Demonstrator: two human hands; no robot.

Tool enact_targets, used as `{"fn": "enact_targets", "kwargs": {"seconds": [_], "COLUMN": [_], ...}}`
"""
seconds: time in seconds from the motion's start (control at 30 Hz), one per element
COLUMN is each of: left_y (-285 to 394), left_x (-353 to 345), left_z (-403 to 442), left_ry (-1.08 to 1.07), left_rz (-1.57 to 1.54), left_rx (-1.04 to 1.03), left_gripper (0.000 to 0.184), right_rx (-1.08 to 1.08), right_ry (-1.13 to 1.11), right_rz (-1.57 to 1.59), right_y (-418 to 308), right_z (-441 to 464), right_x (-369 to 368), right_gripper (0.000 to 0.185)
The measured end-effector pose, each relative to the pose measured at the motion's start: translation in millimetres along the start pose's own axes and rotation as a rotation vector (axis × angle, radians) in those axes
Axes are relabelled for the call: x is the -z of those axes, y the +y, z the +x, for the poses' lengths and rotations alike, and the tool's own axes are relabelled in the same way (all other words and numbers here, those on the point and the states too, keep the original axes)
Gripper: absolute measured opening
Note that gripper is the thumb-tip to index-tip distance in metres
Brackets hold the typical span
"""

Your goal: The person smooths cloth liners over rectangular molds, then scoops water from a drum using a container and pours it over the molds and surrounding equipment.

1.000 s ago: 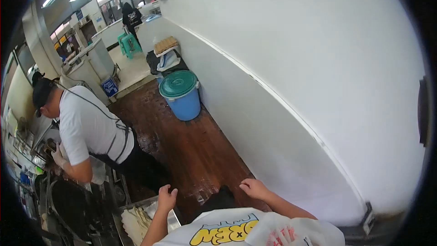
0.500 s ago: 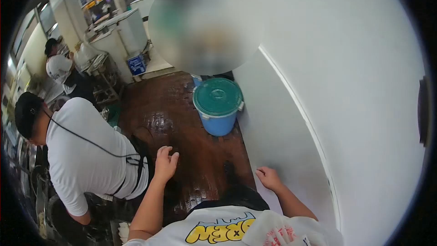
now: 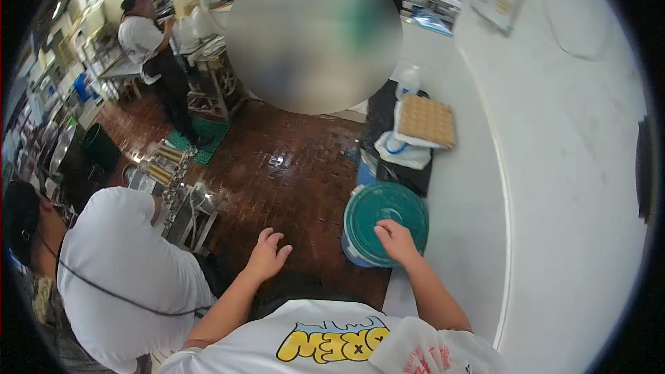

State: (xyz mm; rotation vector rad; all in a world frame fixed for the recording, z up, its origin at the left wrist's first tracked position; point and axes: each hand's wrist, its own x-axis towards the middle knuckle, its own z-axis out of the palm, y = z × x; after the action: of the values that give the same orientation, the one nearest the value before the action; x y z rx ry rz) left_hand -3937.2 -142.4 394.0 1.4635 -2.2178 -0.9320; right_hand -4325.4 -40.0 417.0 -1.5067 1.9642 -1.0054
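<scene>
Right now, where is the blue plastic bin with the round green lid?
In the head view, the blue plastic bin with the round green lid stands right of centre, beside the white wall, partly hidden behind the bare right hand.

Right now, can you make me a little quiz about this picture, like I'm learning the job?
1. What colour is the lid on the blue bin?
2. True or false: the left hand is gripping the lid.
3. In this view, the right hand shows in front of: (a) the brown tray, (b) the lid, (c) the floor mat.

Key: 1. Green. 2. False; it shows against the brown floor, apart from the lid. 3. b; whether it touches is unclear.
</scene>
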Motion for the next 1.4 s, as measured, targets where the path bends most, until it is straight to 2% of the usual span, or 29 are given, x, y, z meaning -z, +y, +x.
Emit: {"fn": "enact_targets", "kwargs": {"seconds": [0.17,0.33,0.4,0.47,0.53,0.73,0.83,0.9,0.93,0.97,1.0,1.03,1.13,1.2,1.27,1.3,1.37,1.4], "left_y": [-79,-135,-158,-182,-209,-288,-364,-418,-437,-455,-467,-479,-522,-540,-558,-566,-587,-600], "left_x": [18,101,143,181,216,299,320,332,345,358,368,379,389,401,412,414,420,429], "left_z": [145,258,291,324,349,432,471,496,507,517,524,529,539,540,543,547,558,564], "left_ry": [0.169,0.186,0.130,0.197,0.236,0.495,0.622,0.674,0.690,0.715,0.656,0.594,0.515,0.483,0.465,0.479,0.843,0.847], "left_rz": [-0.004,-0.033,-0.014,-0.019,0.000,-0.121,-0.042,0.058,0.097,0.098,0.050,0.003,-0.054,-0.096,-0.178,-0.181,-0.235,-0.225], "left_rx": [0.042,0.175,0.193,0.235,0.258,0.439,0.528,0.635,0.700,0.720,0.837,0.951,1.018,1.043,1.085,1.098,1.162,1.165], "left_gripper": [0.056,0.058,0.058,0.058,0.057,0.056,0.056,0.053,0.053,0.053,0.053,0.053,0.054,0.054,0.055,0.055,0.048,0.048], "right_rx": [0.128,0.244,0.277,0.307,0.193,0.266,0.403,0.262,0.291,0.420,0.545,0.564,0.578,0.674,0.988,1.035,1.074,1.069], "right_ry": [-0.238,-0.404,-0.483,-0.576,-0.550,-0.711,-0.774,-0.815,-0.834,-0.795,-0.754,-0.764,-0.928,-0.977,-1.101,-1.148,-1.260,-1.325], "right_rz": [0.045,-0.073,-0.128,-0.181,-0.127,-0.190,-0.275,-0.233,-0.237,-0.220,-0.201,-0.253,-0.195,-0.231,-0.198,-0.173,-0.124,-0.095], "right_y": [-48,-63,-85,-93,-84,-152,-183,-227,-230,-229,-253,-279,-403,-490,-559,-596,-657,-681], "right_z": [190,338,392,445,508,689,796,858,897,941,971,1000,1045,1053,1059,1054,1035,1023], "right_x": [-99,-195,-215,-238,-274,-371,-445,-485,-514,-549,-570,-591,-663,-714,-779,-810,-869,-902], "right_gripper": [0.037,0.036,0.036,0.035,0.034,0.033,0.033,0.039,0.039,0.035,0.031,0.031,0.041,0.039,0.038,0.038,0.038,0.038]}}
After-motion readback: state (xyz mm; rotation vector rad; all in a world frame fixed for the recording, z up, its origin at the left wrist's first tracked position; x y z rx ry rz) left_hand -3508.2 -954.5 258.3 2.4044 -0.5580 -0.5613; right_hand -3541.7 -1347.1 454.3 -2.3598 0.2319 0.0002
